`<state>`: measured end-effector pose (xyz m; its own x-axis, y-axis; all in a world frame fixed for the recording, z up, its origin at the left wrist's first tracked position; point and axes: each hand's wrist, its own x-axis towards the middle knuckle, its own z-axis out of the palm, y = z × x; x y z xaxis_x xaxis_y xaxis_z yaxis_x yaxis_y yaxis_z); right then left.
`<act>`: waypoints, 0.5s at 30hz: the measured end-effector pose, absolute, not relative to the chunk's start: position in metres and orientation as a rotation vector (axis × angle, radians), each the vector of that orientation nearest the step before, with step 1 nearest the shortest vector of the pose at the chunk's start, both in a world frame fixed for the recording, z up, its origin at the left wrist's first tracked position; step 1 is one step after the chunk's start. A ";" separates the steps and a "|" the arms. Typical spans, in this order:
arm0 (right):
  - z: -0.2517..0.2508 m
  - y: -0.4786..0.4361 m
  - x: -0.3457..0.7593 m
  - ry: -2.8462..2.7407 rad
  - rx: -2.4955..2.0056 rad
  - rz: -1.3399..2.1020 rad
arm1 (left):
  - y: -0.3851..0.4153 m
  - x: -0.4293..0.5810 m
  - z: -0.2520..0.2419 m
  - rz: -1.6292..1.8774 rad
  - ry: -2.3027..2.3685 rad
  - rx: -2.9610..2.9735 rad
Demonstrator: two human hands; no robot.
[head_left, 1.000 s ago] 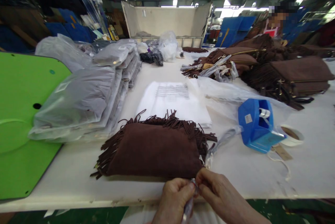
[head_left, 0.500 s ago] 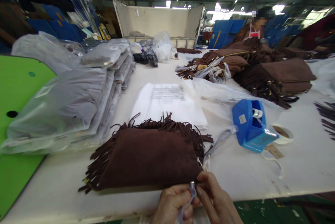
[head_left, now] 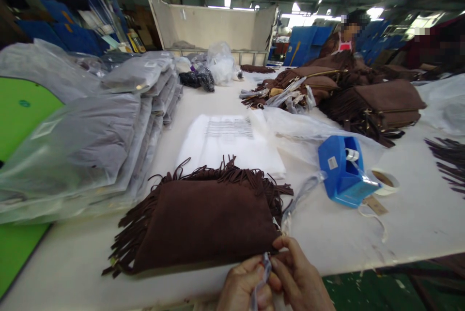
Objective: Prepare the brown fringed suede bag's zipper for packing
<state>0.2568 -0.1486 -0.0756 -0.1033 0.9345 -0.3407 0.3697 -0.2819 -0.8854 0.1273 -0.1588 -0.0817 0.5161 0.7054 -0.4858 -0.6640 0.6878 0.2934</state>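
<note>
A brown suede bag with long fringe [head_left: 203, 226] lies flat on the white table [head_left: 225, 257], close to its front edge. My left hand [head_left: 245, 287] and my right hand [head_left: 298, 274] meet just below the bag's near right corner. Both pinch a narrow, shiny plastic-wrapped strip [head_left: 264, 277] between their fingers. Its lower end is hidden behind my left hand and the picture's bottom edge. My right hand's fingers are almost touching the bag's lower edge. A thin strap in clear plastic [head_left: 303, 191] runs from behind the bag's right corner.
Behind the bag lies a white printed plastic sheet [head_left: 227, 144]. To the right stand a blue tape dispenser [head_left: 341, 170] and a tape roll [head_left: 385, 181]. Grey bagged stacks [head_left: 80, 141] rise on the left. Fringed bags [head_left: 374, 105] are piled at the right, and a person [head_left: 341, 42] stands beyond them.
The whole scene has shifted left and the bag sits lower in the view as my head turned. My hands still pinch the strip, which now stands slightly more upright.
</note>
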 end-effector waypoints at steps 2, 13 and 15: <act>-0.077 -0.149 0.256 -1.360 -1.610 1.470 | -0.159 0.127 -0.082 0.819 0.573 0.051; -0.086 -0.156 0.249 -0.949 -1.363 1.621 | -0.159 0.125 -0.085 0.837 0.494 0.014; -0.089 -0.157 0.249 -0.987 -1.390 1.599 | -0.159 0.125 -0.085 0.833 0.509 0.018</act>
